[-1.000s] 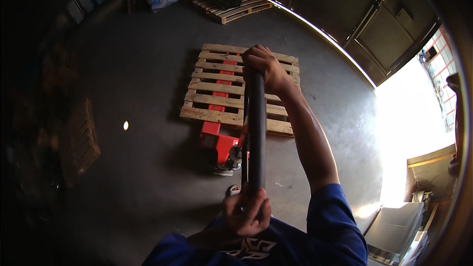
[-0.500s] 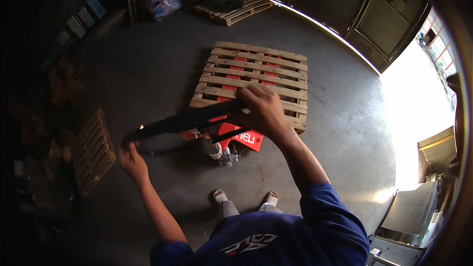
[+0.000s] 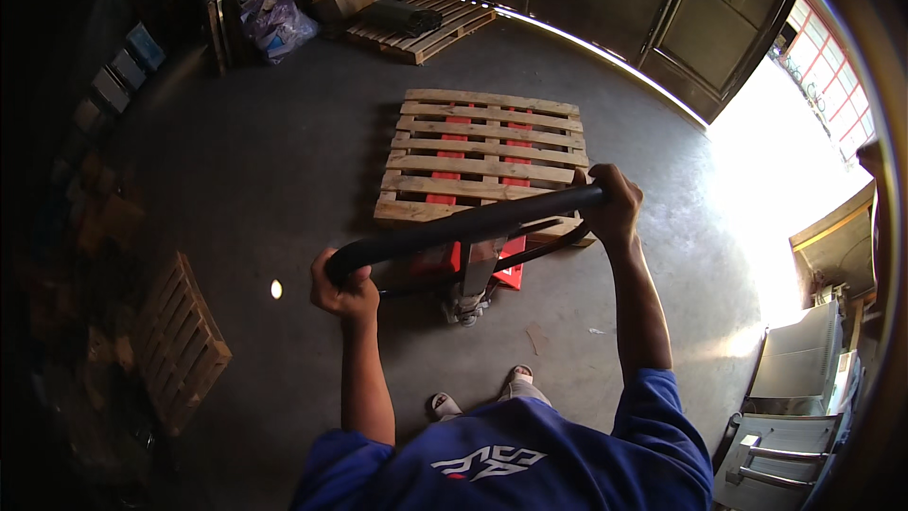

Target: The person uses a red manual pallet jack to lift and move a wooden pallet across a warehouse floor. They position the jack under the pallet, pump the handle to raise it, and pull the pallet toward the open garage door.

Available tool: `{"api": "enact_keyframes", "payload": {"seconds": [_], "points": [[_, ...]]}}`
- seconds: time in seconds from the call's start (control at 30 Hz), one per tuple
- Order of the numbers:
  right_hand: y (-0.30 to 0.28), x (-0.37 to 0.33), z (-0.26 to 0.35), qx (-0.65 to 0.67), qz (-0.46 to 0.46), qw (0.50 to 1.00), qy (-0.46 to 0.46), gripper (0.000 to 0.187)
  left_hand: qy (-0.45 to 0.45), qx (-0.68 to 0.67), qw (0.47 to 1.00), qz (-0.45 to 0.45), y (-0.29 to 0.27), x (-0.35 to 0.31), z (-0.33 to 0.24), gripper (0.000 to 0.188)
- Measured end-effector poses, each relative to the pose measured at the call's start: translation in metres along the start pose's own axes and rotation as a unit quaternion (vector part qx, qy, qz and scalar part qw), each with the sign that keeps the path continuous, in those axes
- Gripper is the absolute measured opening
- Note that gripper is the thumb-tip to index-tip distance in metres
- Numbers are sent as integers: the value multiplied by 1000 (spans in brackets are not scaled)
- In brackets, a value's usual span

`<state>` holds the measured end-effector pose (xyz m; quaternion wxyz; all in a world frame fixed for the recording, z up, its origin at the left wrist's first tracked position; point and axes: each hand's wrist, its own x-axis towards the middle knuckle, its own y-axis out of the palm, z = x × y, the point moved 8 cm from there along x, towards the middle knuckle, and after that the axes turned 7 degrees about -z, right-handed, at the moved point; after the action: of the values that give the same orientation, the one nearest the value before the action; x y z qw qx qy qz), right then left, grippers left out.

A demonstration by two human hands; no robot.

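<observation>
Both hands grip the black loop handle (image 3: 473,218) of a red pallet jack (image 3: 512,265). My left hand (image 3: 344,286) is wrapped round the handle's left corner, thumb folded over it. At the opposite, higher end, my right hand (image 3: 613,203) is closed round the right corner. The handle slants up to the right across the view. Beyond it lies a wooden pallet (image 3: 487,161), with the jack's red forks showing between its slats. Part of the jack's body is hidden behind the handle.
Another wooden pallet (image 3: 184,345) stands tilted at the left. At the back are a low pallet (image 3: 426,38) with a dark roll, cardboard boxes (image 3: 345,0) and a purple bag (image 3: 274,24). Bright light enters by the doorway at the right; a grey chair (image 3: 780,464) stands near right.
The handle and both hands have moved to the right, and my left hand has closed fully round its corner. The jack and its pallet have turned slightly. My feet have shifted.
</observation>
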<state>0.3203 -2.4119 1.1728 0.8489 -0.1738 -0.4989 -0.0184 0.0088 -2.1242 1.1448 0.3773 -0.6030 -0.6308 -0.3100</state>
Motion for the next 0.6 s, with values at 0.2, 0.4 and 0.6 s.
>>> {"api": "enact_keyframes", "payload": {"seconds": [0.2, 0.4, 0.6], "points": [[22, -34, 3, 9, -46, 999, 11, 29, -5, 27, 1000, -13, -21, -21, 33, 75], [75, -68, 4, 36, -55, 998, -1, 34, 1, 89, 995, -40, -34, -44, 82, 82], [130, -143, 9, 38, -63, 997, -39, 35, 8, 47, 996, -76, -42, -87, 173, 77]]}}
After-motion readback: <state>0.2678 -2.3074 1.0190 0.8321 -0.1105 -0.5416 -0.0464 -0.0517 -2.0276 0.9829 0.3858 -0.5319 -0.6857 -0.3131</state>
